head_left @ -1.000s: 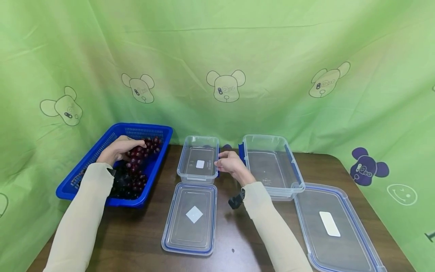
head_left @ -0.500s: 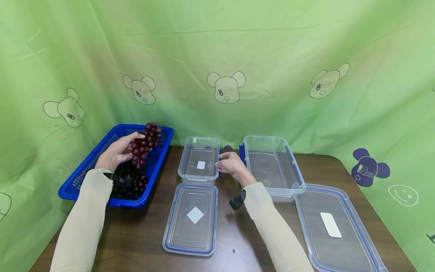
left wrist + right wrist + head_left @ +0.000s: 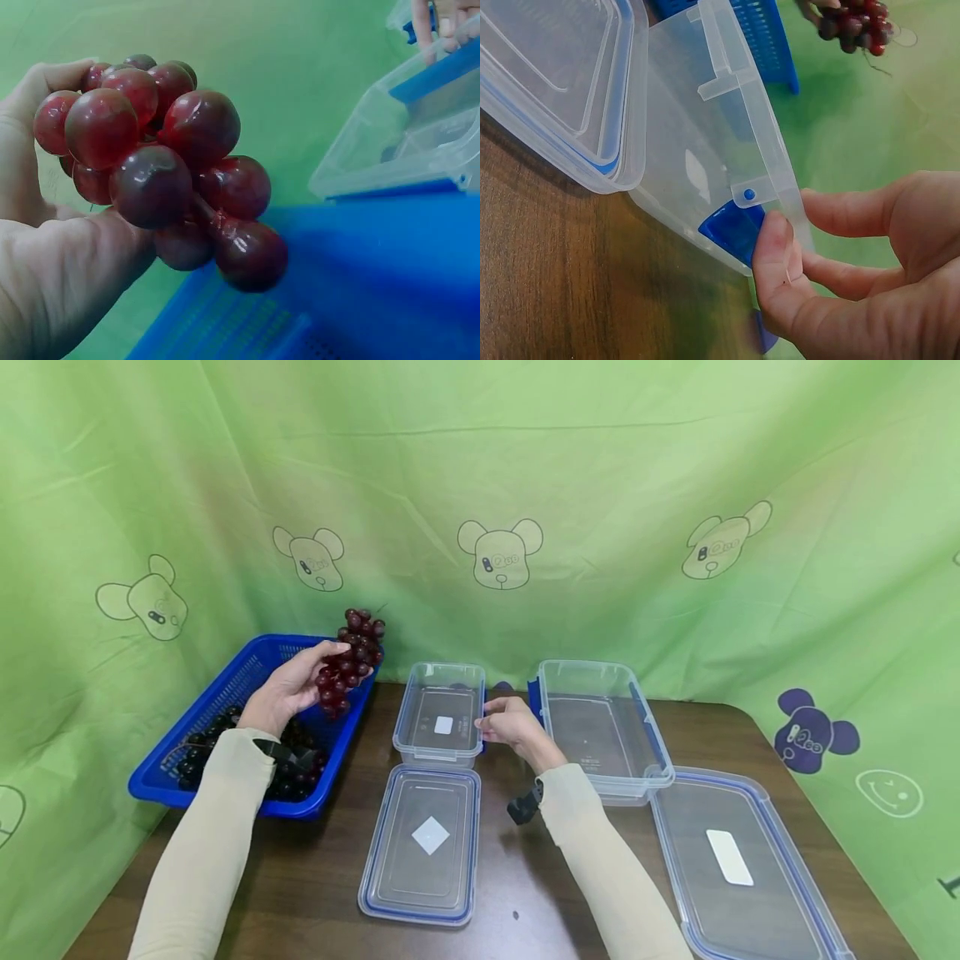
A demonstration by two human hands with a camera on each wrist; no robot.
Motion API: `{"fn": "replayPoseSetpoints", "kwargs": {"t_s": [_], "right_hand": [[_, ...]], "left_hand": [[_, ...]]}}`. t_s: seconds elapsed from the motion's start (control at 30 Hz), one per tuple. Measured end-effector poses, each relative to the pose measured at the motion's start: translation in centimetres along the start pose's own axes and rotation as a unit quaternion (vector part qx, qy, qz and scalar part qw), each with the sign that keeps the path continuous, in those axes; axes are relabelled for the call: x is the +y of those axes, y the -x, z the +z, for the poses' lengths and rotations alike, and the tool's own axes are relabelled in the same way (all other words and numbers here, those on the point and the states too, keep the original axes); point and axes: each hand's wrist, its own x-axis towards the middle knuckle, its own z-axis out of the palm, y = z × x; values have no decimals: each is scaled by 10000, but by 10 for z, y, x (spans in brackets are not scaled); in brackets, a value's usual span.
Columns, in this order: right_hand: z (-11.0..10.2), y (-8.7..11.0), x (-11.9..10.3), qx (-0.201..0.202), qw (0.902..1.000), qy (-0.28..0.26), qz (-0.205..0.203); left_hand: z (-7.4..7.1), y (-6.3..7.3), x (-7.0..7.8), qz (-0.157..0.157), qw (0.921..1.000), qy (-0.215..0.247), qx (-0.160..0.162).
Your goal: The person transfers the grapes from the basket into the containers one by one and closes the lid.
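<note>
With the left hand (image 3: 291,689) gripping a red grape bunch (image 3: 358,652) above the right side of the blue basket (image 3: 291,808) and the right hand (image 3: 517,725) pinching the right rim of the small clear container (image 3: 437,751), transfer seems underway, probably calling next for a rightward carry and gentle lowering.
</note>
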Motion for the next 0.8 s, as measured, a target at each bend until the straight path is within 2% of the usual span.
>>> {"fn": "replayPoseSetpoints", "kwargs": {"t_s": [0.3,0.53,0.8], "right_hand": [[0,0,0,-28,10000,-32,10],[-1,1,0,-50,10000,11,34],[0,-1,3,-30,10000,-15,-22]], "left_hand": [[22,-10,-9,376,9991,144,-123],[38,-17,-16,528,9967,559,-255],[56,-30,-31,363,9993,6,9]]}}
